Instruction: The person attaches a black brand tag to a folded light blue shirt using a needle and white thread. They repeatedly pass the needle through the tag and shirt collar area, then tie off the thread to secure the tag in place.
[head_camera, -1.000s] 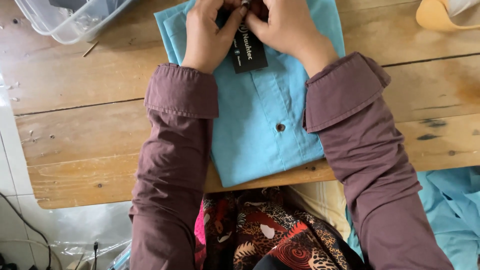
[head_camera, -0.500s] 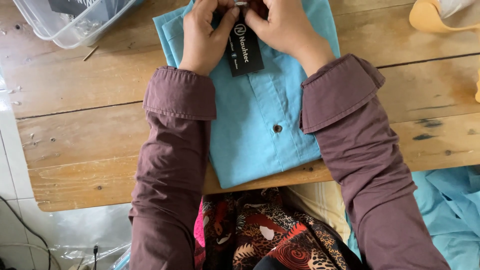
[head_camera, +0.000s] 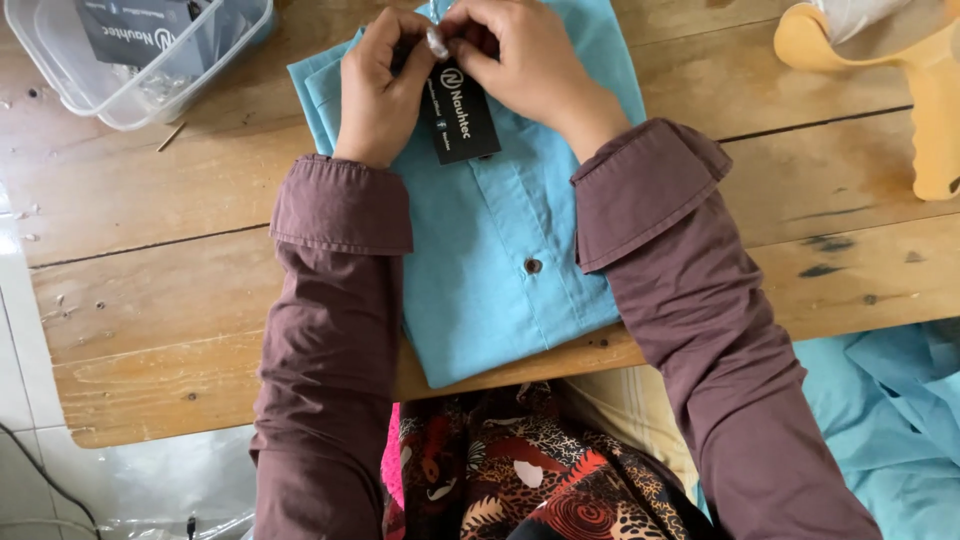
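A folded light-blue shirt (head_camera: 500, 270) lies flat on the wooden table (head_camera: 150, 300), placket up with one dark button showing, its lower edge at the table's near edge. A black hang tag (head_camera: 462, 118) rests on its upper front, top end pinched between both hands' fingers.

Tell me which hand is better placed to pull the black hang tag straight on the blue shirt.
Probably the right hand: its fingertips pinch right above the black hang tag. The left hand sits beside it, pressing the blue shirt.
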